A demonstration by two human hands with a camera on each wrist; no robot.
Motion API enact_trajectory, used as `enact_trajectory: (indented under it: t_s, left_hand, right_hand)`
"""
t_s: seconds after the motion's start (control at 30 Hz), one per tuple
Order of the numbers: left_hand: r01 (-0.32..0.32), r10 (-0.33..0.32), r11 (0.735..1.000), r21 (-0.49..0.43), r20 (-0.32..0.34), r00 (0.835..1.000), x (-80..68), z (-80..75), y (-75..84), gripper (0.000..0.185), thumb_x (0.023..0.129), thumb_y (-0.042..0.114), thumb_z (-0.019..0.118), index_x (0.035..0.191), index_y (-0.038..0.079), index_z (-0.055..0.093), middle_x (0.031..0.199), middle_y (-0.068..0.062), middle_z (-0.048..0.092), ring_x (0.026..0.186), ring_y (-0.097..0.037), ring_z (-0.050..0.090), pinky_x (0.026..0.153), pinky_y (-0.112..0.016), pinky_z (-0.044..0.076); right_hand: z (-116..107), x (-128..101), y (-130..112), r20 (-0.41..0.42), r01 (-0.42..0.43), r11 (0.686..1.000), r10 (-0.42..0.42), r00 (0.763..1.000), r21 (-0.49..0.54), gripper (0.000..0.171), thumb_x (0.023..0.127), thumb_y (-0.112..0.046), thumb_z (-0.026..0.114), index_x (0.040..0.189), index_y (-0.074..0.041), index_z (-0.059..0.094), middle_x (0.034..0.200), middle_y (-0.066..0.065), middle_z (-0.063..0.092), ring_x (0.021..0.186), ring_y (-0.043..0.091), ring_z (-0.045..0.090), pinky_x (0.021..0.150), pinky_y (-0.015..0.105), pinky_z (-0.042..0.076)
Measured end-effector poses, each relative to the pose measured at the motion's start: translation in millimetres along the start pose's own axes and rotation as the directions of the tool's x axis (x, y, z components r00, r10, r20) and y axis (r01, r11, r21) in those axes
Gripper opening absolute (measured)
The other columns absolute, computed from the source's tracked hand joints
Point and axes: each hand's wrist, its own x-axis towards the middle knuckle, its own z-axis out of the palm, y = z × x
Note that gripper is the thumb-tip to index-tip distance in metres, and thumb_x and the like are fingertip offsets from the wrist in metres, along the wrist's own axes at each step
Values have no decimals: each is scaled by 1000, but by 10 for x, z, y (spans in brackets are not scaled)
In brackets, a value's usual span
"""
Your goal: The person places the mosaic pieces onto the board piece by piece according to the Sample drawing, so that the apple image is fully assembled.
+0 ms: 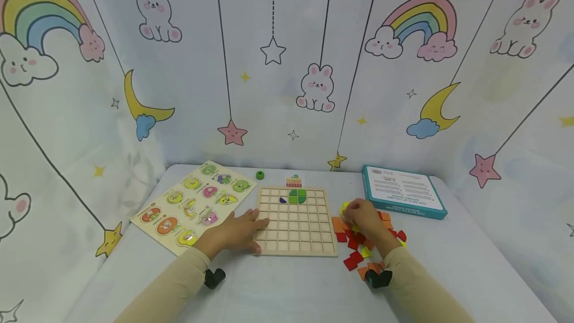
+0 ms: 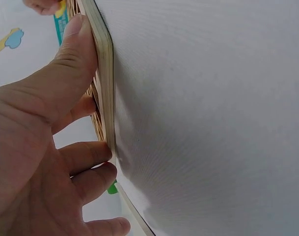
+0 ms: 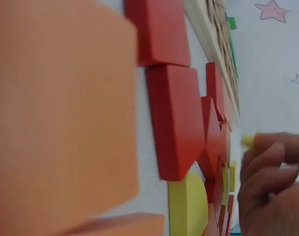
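Where the pale wooden grid board lies flat at the middle of the white counter, its square cells are mostly bare; a green rounded shape made of tiles and a small dark blue piece sit in the upper rows. The left hand rests at the board's near left corner, thumb laid along the plywood edge and fingers loosely bent against the side, steadying it rather than clasping it; the left wrist view shows the layered edge of the board under the thumb.

Just right of the board lies a loose heap of flat, smooth tiles in red, orange and yellow, squares and quarter-rounds among them. The right hand rests over this heap with fingers curled, pinching a small yellow tile at the fingertips.

Both forearms wear beige sleeves. Behind the heap lies a teal cardboard box with printed text. To the left lies a cream wooden fruit peg puzzle, tilted; a small green cylinder and a pattern card sit beyond the board.
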Motion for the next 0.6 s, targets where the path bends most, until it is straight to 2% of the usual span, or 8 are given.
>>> enact_trajectory:
  t_s: [0.13,0.23,0.33,0.4,0.5,0.6]
  left_hand:
    - [1,-1,1000,-4,-4,1000,1,-6,10,81,84,44,81,154,21,48,165,-17,31,155,-34,24,120,-69,18]
    - [6,-6,1000,-5,-5,1000,12,-6,9,81,83,44,81,153,22,48,165,-16,31,155,-33,24,121,-68,17]
    - [7,-7,1000,-5,-4,1000,34,1,11,81,83,45,81,154,23,48,166,-15,30,155,-32,23,121,-67,17]
    - [5,-5,1000,1,-2,1000,52,7,7,81,83,46,80,154,23,47,166,-15,30,155,-32,22,121,-67,17]
    - [7,-7,1000,8,3,1000,62,12,1,82,83,46,80,154,23,47,166,-16,29,155,-33,22,121,-69,16]
    - [10,-11,1000,21,10,1000,52,17,-4,82,83,47,80,154,23,47,166,-17,29,155,-34,23,120,-70,17]
  right_hand:
    - [-47,8,-30,38,15,975,-24,999,220,41,104,-21,58,142,-8,52,108,11,53,71,19,50,56,21,41]
    - [-64,11,-58,71,20,954,-44,997,298,48,104,-24,61,148,-10,50,106,11,54,72,17,51,57,19,43]
    - [-41,9,-95,83,36,944,-67,994,328,52,102,-26,65,149,-9,50,103,13,58,74,17,54,62,19,49]
    - [10,19,-134,77,47,948,-75,994,316,52,100,-27,67,147,-9,52,98,12,62,73,17,55,64,21,51]
    - [157,51,-227,77,71,957,-97,992,282,52,99,-27,69,146,-9,54,94,12,64,72,18,56,63,23,51]
    - [361,96,-352,84,102,951,-132,988,293,53,98,-25,71,144,-7,55,93,14,65,71,18,57,61,24,49]
